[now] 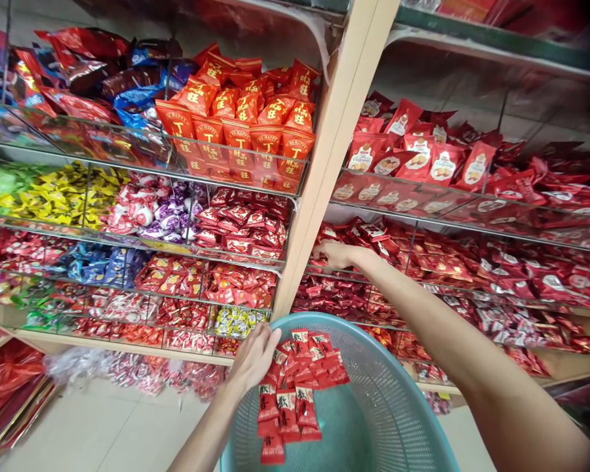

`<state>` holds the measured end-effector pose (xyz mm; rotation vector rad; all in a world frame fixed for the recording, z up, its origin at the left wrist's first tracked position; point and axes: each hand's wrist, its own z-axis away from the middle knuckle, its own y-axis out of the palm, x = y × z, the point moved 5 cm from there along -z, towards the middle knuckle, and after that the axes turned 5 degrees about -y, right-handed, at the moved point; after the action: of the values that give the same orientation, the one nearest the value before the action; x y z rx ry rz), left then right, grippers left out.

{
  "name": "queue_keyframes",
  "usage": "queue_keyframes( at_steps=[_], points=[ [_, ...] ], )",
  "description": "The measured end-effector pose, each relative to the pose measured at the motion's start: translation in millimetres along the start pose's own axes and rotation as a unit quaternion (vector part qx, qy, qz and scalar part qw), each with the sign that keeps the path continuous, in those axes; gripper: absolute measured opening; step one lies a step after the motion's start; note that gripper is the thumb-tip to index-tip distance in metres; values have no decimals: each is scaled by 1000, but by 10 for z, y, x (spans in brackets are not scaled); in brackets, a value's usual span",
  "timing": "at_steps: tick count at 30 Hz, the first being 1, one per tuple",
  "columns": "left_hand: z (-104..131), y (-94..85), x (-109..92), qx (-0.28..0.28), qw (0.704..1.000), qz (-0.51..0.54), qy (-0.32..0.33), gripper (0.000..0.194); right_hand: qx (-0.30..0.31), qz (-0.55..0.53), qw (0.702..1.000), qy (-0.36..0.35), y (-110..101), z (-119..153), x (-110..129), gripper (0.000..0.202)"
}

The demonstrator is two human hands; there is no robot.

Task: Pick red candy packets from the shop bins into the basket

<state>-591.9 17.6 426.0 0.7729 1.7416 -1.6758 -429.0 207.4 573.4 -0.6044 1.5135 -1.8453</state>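
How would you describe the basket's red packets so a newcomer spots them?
Find the pale wooden upright between two shelf bays; a blue-green plastic basket sits before its foot. The red packets lie along its inner left side as pictured. Unlike the shelved packets, these are inside the basket, several showing large black characters on pale panels.

My left hand (pixel 256 357) is at the left rim of a blue-green basket (pixel 408 400), low in the centre of the frame, beside the red packets (pixel 295 383) inside it. My right hand (pixel 335 254) reaches across from the lower right to the wrapped sweets (pixel 381 241) just right of centre, fingertips partly hidden. Orange-red bags (pixel 236 147) fill the upper centre, yellow sweets (pixel 61 200) the left; a wooden post (pixel 341 131) slants between the shelves.
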Motion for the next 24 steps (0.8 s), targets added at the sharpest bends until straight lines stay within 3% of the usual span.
queue_keyframes(
  at_steps=[4,9,12,14,16,19,22,24],
  points=[
    [3,-5,-17,4,1000,1,7,47,-93,-116,989,-18,-119,117,-56,29],
    [-4,2,-6,8,1000,1,0,47,-197,-297,933,-39,-370,566,-41,32],
    [-15,10,11,9,1000,0,-3,47,-242,-317,916,-48,-490,990,204,32],
    [-25,18,26,12,1000,-1,-11,48,-247,-306,917,-62,-439,1225,484,26],
    [-33,25,30,16,1000,-4,-12,49,-211,-309,923,-94,-214,1347,826,18],
    [-36,26,9,16,1000,-6,2,49,-140,-265,941,-156,375,1343,1336,25],
    [-32,20,-6,15,1000,-3,9,48,-90,-164,968,-166,1041,1223,1665,28],
    [-30,20,-9,19,1000,-3,11,47,-88,-75,978,-176,1376,1146,1797,19]
  ],
)
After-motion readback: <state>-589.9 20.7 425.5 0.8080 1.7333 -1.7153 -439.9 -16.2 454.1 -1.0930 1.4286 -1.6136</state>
